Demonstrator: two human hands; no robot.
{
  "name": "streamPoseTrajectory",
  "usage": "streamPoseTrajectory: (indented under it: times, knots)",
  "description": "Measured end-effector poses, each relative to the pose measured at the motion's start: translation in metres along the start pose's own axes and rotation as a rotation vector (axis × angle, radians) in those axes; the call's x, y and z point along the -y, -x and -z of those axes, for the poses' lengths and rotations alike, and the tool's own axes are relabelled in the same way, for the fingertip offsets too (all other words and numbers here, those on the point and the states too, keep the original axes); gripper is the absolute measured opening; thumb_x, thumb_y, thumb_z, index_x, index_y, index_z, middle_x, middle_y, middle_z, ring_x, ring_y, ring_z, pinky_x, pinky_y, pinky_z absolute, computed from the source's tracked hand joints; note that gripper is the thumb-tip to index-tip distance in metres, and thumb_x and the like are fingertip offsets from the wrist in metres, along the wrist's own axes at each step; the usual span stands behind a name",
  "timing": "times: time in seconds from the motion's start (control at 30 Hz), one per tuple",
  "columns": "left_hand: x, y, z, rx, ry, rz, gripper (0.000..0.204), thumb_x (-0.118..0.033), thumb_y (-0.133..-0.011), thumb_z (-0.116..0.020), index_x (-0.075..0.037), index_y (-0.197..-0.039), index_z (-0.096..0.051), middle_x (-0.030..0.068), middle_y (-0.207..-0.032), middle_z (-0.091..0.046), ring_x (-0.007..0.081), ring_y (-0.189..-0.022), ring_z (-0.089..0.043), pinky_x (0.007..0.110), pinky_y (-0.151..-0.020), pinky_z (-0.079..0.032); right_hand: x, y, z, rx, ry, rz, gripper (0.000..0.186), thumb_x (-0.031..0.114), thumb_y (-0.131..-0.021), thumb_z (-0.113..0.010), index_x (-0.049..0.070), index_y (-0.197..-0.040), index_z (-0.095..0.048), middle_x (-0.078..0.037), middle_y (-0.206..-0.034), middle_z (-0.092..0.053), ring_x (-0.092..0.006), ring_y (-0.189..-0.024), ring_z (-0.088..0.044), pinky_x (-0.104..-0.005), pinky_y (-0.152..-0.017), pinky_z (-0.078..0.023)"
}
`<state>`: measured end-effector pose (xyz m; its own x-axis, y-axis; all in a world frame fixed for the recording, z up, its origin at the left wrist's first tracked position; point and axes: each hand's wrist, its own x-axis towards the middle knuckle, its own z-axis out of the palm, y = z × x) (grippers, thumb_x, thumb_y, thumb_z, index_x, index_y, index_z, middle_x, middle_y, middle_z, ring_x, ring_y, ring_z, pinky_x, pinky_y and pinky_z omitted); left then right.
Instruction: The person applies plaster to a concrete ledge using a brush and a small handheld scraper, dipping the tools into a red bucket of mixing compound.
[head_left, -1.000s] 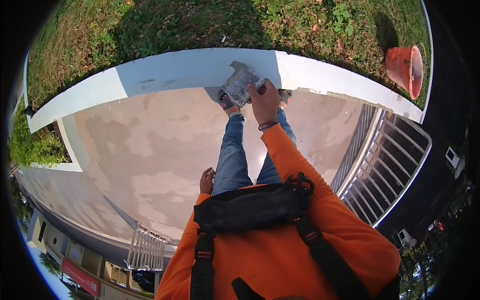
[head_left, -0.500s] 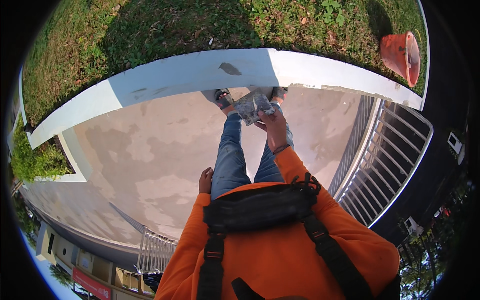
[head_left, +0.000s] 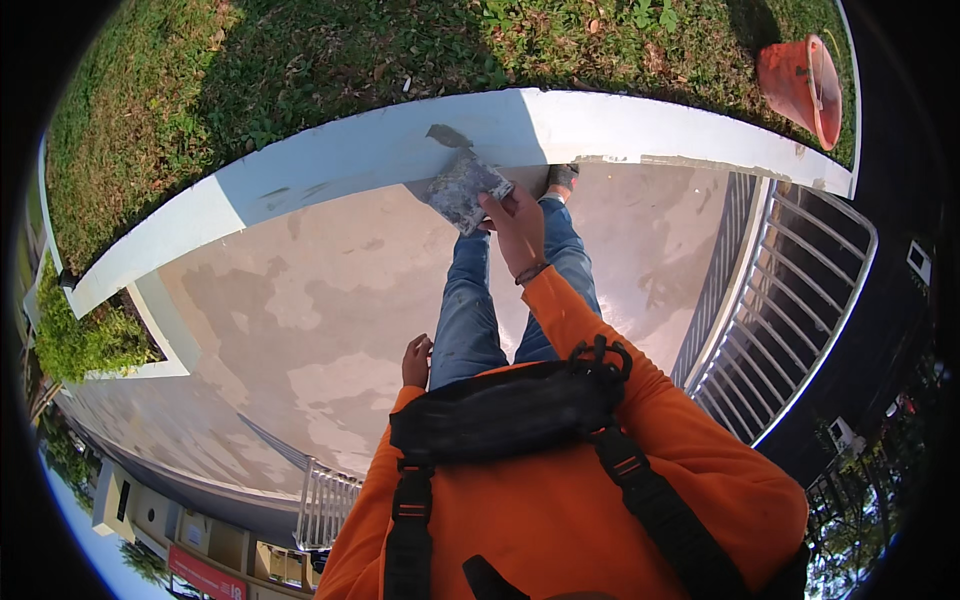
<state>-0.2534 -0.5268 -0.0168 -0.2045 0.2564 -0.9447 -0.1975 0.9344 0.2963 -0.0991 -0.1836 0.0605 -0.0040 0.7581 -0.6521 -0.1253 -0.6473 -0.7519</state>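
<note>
My right hand (head_left: 515, 225) grips a flat, square grey plate (head_left: 465, 188) with a stained, mottled surface, held over my left foot. Its upper edge is just below a dark grey patch (head_left: 449, 136) on the white low wall (head_left: 365, 160); whether they touch I cannot tell. My left hand (head_left: 417, 362) hangs beside my left thigh with its fingers curled in; I cannot make out whether they hold anything. My right foot (head_left: 562, 180) is at the base of the wall.
Grass (head_left: 350, 55) lies beyond the wall, with an orange bucket (head_left: 785, 85) at the right. A metal railing (head_left: 810, 285) runs along the right side of the stained pavement (head_left: 300, 300); a second railing (head_left: 325, 500) stands at lower left. A shrub bed (head_left: 90, 330) is at left.
The plate in my right hand came down from the wall, exposing the dark patch, then moved back up and leftward to just below it. My left hand stays by my thigh.
</note>
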Motion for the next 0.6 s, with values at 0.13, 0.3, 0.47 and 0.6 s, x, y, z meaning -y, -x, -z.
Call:
streamPoseTrajectory:
  times: [0.13, 0.3, 0.47, 0.6]
  knots:
    - [-0.003, 0.001, -0.002, -0.007, 0.013, 0.027, 0.044, -0.039, -0.091, -0.056, -0.009, -0.124, -0.056, 0.0076, -0.104, -0.064, 0.0151, -0.086, -0.060, 0.031, -0.064, -0.049, -0.003, 0.000, 0.002, 0.005, 0.102, 0.037, 0.019, 0.015, -0.088, -0.064, -0.002, -0.096, -0.058, -0.004, -0.082, -0.065, -0.0072, -0.073, -0.061, -0.0224, -0.061, -0.051]
    - [0.000, 0.005, 0.002, -0.016, 0.047, 0.066, 0.043, -0.039, -0.091, -0.056, -0.009, -0.123, -0.057, 0.0077, -0.105, -0.064, 0.0165, -0.087, -0.061, 0.032, -0.066, -0.051, -0.020, 0.016, 0.028, -0.032, 0.087, -0.023, 0.021, 0.015, -0.089, -0.063, -0.002, -0.100, -0.059, -0.003, -0.085, -0.066, -0.0071, -0.074, -0.060, -0.0226, -0.065, -0.050]
    - [-0.003, 0.009, -0.004, -0.013, 0.015, 0.026, 0.043, -0.037, -0.092, -0.056, -0.007, -0.123, -0.057, 0.0091, -0.105, -0.065, 0.0185, -0.092, -0.062, 0.032, -0.071, -0.052, -0.027, 0.012, 0.052, -0.044, 0.020, 0.016, 0.022, 0.014, -0.089, -0.064, -0.002, -0.103, -0.059, -0.004, -0.087, -0.065, -0.0082, -0.075, -0.061, -0.0228, -0.064, -0.050]
    - [0.005, 0.006, -0.001, -0.041, -0.083, -0.080, 0.043, -0.036, -0.093, -0.056, -0.003, -0.121, -0.058, 0.0108, -0.105, -0.065, 0.0200, -0.096, -0.063, 0.032, -0.079, -0.050, -0.021, -0.003, 0.050, -0.101, 0.055, 0.049, 0.023, 0.013, -0.088, -0.065, -0.002, -0.104, -0.058, -0.004, -0.086, -0.064, -0.0089, -0.074, -0.062, -0.0231, -0.061, -0.051]
